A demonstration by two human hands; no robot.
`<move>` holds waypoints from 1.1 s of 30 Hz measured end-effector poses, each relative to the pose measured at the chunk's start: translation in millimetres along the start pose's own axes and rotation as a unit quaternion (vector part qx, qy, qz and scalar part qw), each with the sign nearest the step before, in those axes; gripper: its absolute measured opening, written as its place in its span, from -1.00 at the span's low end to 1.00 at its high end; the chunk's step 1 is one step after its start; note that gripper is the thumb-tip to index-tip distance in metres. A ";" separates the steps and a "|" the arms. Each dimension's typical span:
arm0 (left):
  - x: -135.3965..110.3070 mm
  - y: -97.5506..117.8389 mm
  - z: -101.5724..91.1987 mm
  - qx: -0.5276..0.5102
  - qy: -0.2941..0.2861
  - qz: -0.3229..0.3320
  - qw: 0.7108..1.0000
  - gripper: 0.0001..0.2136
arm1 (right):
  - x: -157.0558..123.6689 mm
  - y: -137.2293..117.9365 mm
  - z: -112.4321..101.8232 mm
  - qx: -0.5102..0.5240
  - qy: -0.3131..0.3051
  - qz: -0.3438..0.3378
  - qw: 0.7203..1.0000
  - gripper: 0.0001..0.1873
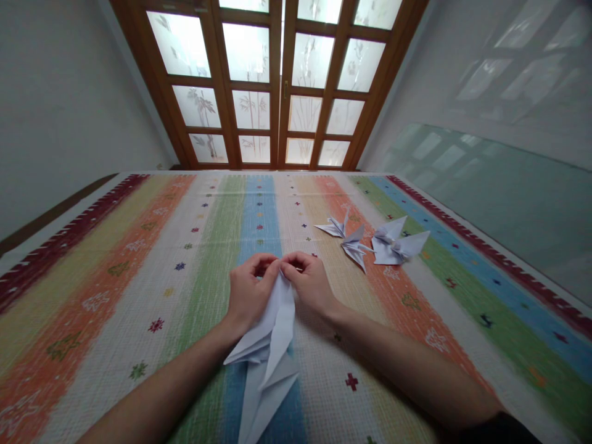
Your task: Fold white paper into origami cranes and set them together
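A large folded white paper, with layered flaps like an unfinished origami crane, lies lengthwise between my forearms over the blue stripe. Its narrow far tip is pinched by my left hand and my right hand, whose thumbs and fingertips meet there. Both hands are closed, and the very end of the tip is hidden behind the fingers. The paper's wider flaps spread toward me, and its near end runs to the bottom of the view.
To the right of my hands sit finished white paper cranes: a smaller group and a bigger crane. A striped, patterned cloth covers the table. Beyond stand wooden-framed glass doors; a glass panel leans along the right wall.
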State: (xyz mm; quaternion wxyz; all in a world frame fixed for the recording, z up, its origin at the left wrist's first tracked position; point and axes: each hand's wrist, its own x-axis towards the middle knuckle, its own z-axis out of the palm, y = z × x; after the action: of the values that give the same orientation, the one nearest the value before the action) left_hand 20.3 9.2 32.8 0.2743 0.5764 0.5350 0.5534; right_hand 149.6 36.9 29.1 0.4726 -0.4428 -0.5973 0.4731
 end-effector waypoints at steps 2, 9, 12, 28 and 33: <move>0.1 2.1 -1.3 0.023 -0.006 0.004 1.000 -0.85 | -2.9 -1.1 0.2 -0.029 0.002 -0.019 0.999 -0.85; 0.1 1.3 -3.1 0.087 0.011 0.034 0.996 -0.81 | -6.4 -4.5 1.8 -0.036 0.009 -0.023 0.999 -0.87; 0.8 0.4 -3.4 0.089 0.023 0.029 0.995 -0.80 | -3.7 -3.4 3.6 0.041 -0.007 0.007 0.999 -0.86; 2.6 -6.2 1.2 -0.034 0.092 -0.052 0.994 -0.81 | -10.9 -1.5 10.5 0.062 -0.045 0.074 0.994 -0.82; -1.2 -5.5 4.0 -0.067 0.097 -0.052 0.992 -0.76 | -11.7 0.9 12.7 0.077 -0.043 0.082 0.993 -0.80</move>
State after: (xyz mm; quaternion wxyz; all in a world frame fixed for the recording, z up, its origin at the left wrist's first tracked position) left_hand 22.5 10.7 26.4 0.2877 0.4712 0.5500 0.6266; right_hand 139.0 23.8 25.1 0.4389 -0.4314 -0.5406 0.5736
